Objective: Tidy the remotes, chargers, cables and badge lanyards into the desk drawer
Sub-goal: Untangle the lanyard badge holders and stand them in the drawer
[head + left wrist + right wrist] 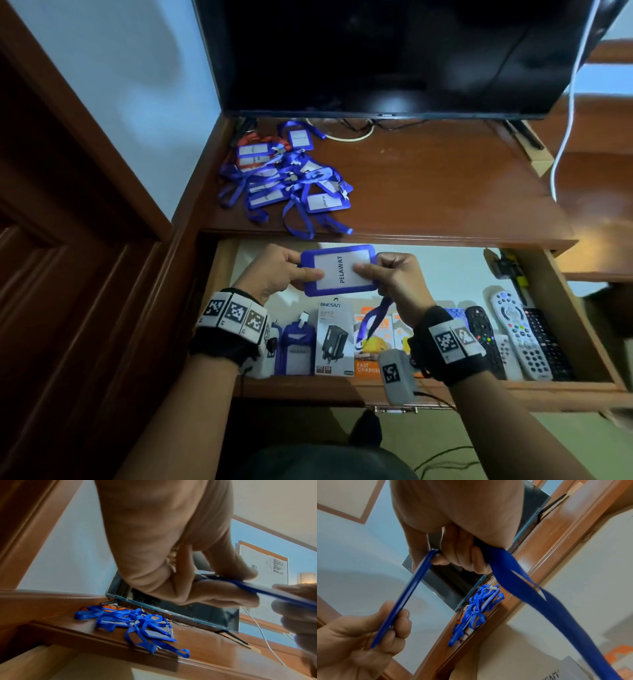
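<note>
A blue badge holder (339,270) with a white card reading PELAWAT is held flat over the open drawer (582,329). My left hand (287,272) pinches its left edge and my right hand (390,274) pinches its right edge. The badge's blue lanyard strap (371,322) hangs from my right fist; in the right wrist view the strap (539,601) runs out of the curled fingers. A tangled pile of blue and red badge lanyards (284,174) lies on the desk top. Inside the drawer lie another blue badge (296,346), charger boxes (334,337) and several remotes (520,339).
A black TV (394,58) stands at the back of the desk with dark cables under it. A white cable (568,113) hangs down at the right. A wooden door frame (68,171) stands at the left. The drawer's far half shows a pale bare bottom (445,270).
</note>
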A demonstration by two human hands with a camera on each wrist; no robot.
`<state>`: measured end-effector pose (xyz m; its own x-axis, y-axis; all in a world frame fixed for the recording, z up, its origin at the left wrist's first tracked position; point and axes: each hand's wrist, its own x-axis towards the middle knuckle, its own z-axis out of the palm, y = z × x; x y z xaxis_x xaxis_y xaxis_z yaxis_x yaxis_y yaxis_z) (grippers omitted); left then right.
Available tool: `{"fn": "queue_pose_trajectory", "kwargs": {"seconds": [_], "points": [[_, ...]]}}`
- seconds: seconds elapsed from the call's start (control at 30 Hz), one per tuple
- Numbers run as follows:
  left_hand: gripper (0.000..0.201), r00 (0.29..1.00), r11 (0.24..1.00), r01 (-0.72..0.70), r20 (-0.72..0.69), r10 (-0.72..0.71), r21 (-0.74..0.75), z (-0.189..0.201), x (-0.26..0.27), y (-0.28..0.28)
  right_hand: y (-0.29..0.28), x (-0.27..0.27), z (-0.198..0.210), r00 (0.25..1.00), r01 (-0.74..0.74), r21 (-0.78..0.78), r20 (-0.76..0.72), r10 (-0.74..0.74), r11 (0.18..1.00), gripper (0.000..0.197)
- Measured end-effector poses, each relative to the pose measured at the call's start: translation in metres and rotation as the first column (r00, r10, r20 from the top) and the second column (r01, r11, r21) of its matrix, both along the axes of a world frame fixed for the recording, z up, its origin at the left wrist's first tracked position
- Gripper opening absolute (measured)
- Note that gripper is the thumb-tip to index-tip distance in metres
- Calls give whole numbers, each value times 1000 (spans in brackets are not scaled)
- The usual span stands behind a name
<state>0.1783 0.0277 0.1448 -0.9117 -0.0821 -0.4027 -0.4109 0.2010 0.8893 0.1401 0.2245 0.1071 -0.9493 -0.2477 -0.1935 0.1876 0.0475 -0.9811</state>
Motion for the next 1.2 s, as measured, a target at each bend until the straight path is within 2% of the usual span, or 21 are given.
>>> {"fn": "queue_pose_trajectory", "kwargs": {"seconds": [0.13,0.23,0.27,0.37,0.47,0.53,0.67,0.73,0.83,1.0,1.07,1.2], "points": [[25,996,996,-91,-7,91,15,-4,5,-3,-5,11,4,1000,-15,76,-8,16,997,44],[19,986,986,-165,-16,165,35,-9,5,-4,-8,19,5,999,-48,82,17,46,995,28],[16,980,979,-198,-17,199,41,-11,5,-5,-9,23,5,999,-51,81,20,49,995,28],[13,950,946,-312,0,313,84,-20,5,-7,-14,33,5,998,-64,50,3,64,997,35],[11,909,902,-416,23,417,114,-28,8,-8,-19,40,12,990,-138,63,-9,139,988,23],[7,891,885,-452,16,453,110,-29,12,-5,-23,43,17,982,-189,78,-11,190,979,22],[16,873,877,-480,-79,480,25,-37,18,1,-30,47,16,964,-256,161,-26,264,953,24],[13,880,883,-468,-118,460,-41,-41,22,4,-35,52,13,953,-279,236,-52,299,931,26],[13,911,903,-401,-169,376,-155,-42,29,11,-38,55,9,953,-251,313,-86,290,916,18],[14,972,903,-201,-190,137,-379,-44,37,16,-34,40,4,967,-92,533,-152,202,841,19],[13,981,898,-130,-187,54,-421,-44,39,17,-34,35,3,964,-73,613,-160,213,787,17],[13,988,899,-48,-155,-23,-436,-40,38,17,-32,28,4,939,-80,719,-178,294,690,13]]}}
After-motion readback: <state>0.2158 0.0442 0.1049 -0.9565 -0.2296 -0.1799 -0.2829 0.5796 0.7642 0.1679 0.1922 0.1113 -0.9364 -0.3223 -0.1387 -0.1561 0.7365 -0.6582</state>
